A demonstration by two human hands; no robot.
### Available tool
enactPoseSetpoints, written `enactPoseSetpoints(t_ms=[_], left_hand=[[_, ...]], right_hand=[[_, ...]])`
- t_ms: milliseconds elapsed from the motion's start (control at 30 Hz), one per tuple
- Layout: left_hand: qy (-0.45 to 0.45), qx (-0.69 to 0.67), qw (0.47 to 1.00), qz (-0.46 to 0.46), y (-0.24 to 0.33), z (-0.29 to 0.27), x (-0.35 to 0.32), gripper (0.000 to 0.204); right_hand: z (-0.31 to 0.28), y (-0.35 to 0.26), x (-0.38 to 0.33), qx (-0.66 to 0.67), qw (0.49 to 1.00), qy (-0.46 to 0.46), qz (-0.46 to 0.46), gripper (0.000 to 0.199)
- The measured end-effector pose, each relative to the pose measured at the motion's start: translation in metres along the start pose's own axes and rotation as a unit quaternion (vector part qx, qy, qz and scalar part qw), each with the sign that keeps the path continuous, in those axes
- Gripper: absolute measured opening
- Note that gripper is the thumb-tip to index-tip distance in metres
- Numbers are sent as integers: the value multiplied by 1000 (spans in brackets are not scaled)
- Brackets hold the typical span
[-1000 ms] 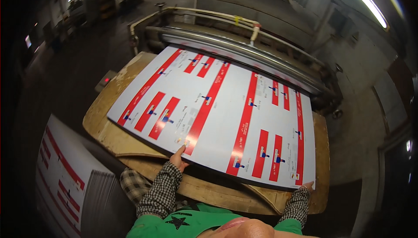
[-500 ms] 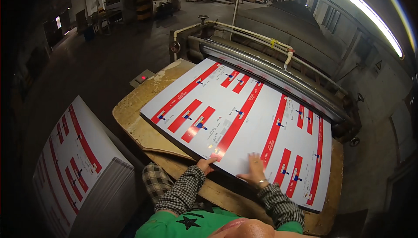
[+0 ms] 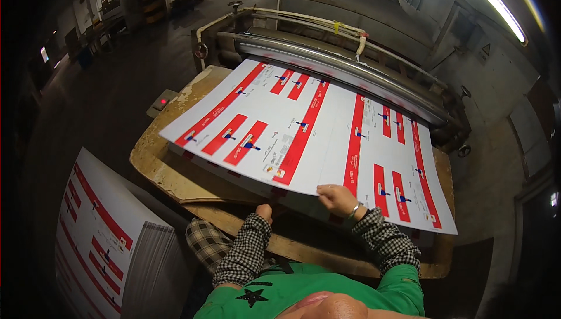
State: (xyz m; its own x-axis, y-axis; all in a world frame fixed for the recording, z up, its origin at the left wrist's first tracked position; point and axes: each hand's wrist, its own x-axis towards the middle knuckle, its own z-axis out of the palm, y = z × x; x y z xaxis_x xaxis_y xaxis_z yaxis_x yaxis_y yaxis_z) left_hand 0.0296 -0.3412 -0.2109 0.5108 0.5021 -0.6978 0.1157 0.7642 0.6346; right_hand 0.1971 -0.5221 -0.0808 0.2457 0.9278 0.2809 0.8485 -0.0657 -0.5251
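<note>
Nearest me, left hand [image 3: 265, 212] low over the near part of the table [image 3: 153, 154], fingers curled together; I cannot tell whether they grip anything; right hand [image 3: 338, 200] has thumb and fingers clamped on the near edge of the printed sheet [image 3: 330, 155], which bows up off another printed sheet beneath; I judge a light pinch best, edge kept level, the loose left corner supported lest it crease; the sheet is smooth, faintly glossy, white with red bars; the stack [image 3: 155, 255] at left shows finely ridged edges; table is worn wood, round-cornered, scuffed; farther, the sheet reaches a long shiny metal roller [image 3: 333, 69]; whether it is nipped there I cannot tell; beyond, a yellowed pipe [image 3: 304, 18].
</note>
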Motion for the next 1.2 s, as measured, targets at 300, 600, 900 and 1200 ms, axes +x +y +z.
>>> enactPoseSetpoints(t_ms=[300, 600, 900, 1200], left_hand=[[-145, -25, 989, 28, -7, -10, 12, 54], [-200, -55, 978, 22, -1, -11, 3, 28], [-140, -135, 981, -17, -12, -17, 15, 30], [-91, -142, 986, 8, -19, -13, 20, 24]], right_hand=[[37, 66, 29, -52, 974, -93, 200, 24], [87, 35, 1, -203, 961, -169, 83, 89], [11, 3, 20, 5, 988, -111, 108, 21], [22, -10, -2, 81, 984, -93, 125, 23]])
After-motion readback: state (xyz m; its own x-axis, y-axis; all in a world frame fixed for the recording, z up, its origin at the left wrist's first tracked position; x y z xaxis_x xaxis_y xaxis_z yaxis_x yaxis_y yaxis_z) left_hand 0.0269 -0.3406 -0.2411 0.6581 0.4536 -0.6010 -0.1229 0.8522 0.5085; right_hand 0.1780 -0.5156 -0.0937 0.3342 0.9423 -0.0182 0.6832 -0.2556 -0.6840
